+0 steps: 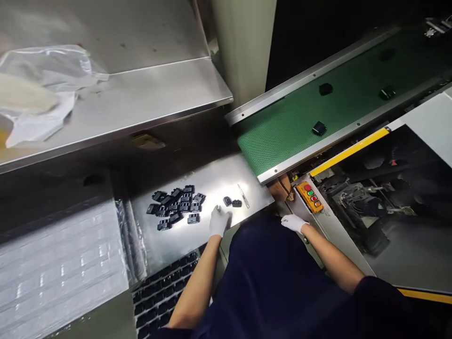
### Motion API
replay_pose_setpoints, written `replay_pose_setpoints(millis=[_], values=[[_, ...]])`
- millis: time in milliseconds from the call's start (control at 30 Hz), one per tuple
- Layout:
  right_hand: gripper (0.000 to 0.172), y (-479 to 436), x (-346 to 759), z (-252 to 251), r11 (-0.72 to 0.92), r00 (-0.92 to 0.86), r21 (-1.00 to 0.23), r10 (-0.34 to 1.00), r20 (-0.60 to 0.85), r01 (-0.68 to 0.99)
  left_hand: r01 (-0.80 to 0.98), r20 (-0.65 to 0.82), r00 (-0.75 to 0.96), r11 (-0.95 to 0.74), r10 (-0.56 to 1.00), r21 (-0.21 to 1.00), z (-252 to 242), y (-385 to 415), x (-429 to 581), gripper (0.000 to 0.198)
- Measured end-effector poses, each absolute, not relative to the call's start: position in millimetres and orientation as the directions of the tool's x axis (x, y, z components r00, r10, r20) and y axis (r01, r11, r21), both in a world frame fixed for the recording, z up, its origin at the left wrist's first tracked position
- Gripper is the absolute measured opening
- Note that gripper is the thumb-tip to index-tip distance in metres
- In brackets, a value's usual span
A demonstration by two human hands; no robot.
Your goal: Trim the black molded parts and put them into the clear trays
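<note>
My left hand [219,222], in a white glove, is over the front of the metal table [208,235]. Its fingers are slightly apart, with nothing visible between them. Just beyond the fingertips lie a small black plastic part [227,201] and a second black part [237,203]. A slim silver scalpel-like tool [243,196] lies to their right. Left of the hand is a loose heap of similar black parts [174,207]. My right hand [294,222], also white-gloved, hangs off the table's right end near the button box, fingers curled together; whatever they hold, if anything, is hidden.
A green conveyor belt [271,143] carrying several black parts slopes in from the upper right. The orange button box [310,197] sits beside a machine opening. A tray of black parts [165,294] is at lower left, near plastic-wrapped trays [63,268]. A steel shelf [151,94] overhangs the table's back.
</note>
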State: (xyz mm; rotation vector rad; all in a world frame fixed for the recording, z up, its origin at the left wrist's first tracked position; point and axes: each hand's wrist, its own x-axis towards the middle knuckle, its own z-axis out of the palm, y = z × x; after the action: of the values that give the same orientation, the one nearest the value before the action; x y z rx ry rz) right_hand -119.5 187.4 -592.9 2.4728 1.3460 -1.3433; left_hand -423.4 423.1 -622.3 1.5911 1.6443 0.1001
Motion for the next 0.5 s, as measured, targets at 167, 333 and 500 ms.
replay_pose_setpoints(millis=[167,333,500], values=[[0.026,187.7,-141.4,-596.1,-0.637,0.255,-0.340,0.656,-0.710,0.691,0.819,-0.441,0.258,0.048,0.859,0.572,-626.7,454.5,-406.7,0.096],[0.028,190.4,-145.7,-599.9,-0.664,0.284,-0.326,0.638,-0.715,0.673,0.822,-0.430,0.309,-0.010,0.848,0.570,-625.2,466.4,-403.8,0.062],[0.036,199.2,-148.0,-603.1,-0.687,0.306,-0.328,0.629,-0.714,0.648,0.788,-0.387,0.268,0.030,0.882,0.615,-616.3,442.2,-417.2,0.051]])
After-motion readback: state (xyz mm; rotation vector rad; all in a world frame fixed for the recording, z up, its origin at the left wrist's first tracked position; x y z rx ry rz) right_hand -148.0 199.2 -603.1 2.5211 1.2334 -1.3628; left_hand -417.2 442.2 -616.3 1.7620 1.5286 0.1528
